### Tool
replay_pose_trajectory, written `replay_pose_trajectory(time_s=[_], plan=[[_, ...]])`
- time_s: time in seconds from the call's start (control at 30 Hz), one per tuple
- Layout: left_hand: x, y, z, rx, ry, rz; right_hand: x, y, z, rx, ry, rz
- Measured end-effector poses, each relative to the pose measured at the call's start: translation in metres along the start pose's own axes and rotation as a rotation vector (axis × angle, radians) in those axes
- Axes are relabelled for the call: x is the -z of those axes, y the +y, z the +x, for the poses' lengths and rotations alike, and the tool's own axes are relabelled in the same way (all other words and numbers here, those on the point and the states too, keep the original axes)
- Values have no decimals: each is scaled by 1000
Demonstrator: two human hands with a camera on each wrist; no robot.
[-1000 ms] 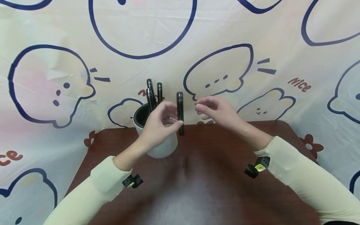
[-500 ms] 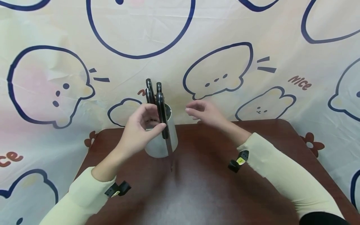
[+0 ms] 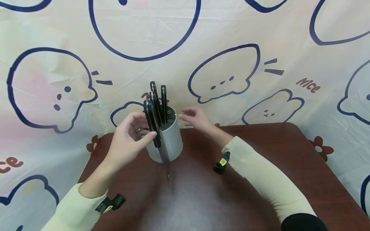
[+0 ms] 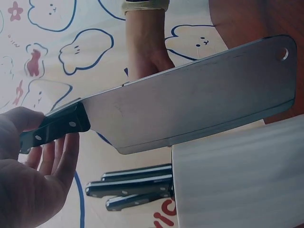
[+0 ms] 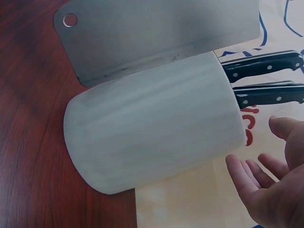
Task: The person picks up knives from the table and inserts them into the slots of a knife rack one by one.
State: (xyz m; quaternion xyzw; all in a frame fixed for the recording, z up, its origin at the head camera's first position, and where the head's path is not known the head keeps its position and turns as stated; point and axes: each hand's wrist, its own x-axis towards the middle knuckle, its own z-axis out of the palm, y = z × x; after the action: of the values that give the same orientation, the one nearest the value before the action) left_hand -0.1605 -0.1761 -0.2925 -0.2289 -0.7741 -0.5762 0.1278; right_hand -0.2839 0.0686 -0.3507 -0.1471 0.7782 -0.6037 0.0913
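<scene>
My left hand (image 3: 125, 142) pinches the black riveted handle of a cleaver (image 4: 190, 97). Its broad blade, with a hole near the tip end, points down in front of the white cylindrical knife holder (image 3: 173, 141). Several black-handled knives (image 3: 163, 101) stand in that holder, their blades hidden inside. In the right wrist view, my right hand (image 5: 278, 175) has its fingers loosely bent beside the holder's top rim, holding nothing; a small gap seems to separate them from the rim.
The holder stands near the back edge of a dark red-brown wooden table (image 3: 196, 192). Right behind the table hangs a pale cloth (image 3: 225, 25) printed with cartoon outlines.
My left hand has carried the cleaver leftward, from right of the holder to its front left. My right hand has come left, closer to the holder's rim.
</scene>
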Motion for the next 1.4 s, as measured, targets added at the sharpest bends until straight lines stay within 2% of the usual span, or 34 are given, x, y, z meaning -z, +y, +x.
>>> replay_pose_trajectory(time_s=[0.23,0.5,0.63,0.8,1.13,1.4], plan=[[9,0,-9,2,36,12,-20,2,12,-47,35,18],[16,2,-13,0,67,-18,-36,5,18,-78,83,-45],[20,3,-13,-4,83,-37,-40,5,19,-91,110,-33],[24,7,-12,-23,100,-112,-41,5,18,-111,124,-39],[38,21,5,-73,153,-178,-40,8,19,-126,134,-24],[52,35,29,-76,228,-192,-41,7,19,-118,121,-15]])
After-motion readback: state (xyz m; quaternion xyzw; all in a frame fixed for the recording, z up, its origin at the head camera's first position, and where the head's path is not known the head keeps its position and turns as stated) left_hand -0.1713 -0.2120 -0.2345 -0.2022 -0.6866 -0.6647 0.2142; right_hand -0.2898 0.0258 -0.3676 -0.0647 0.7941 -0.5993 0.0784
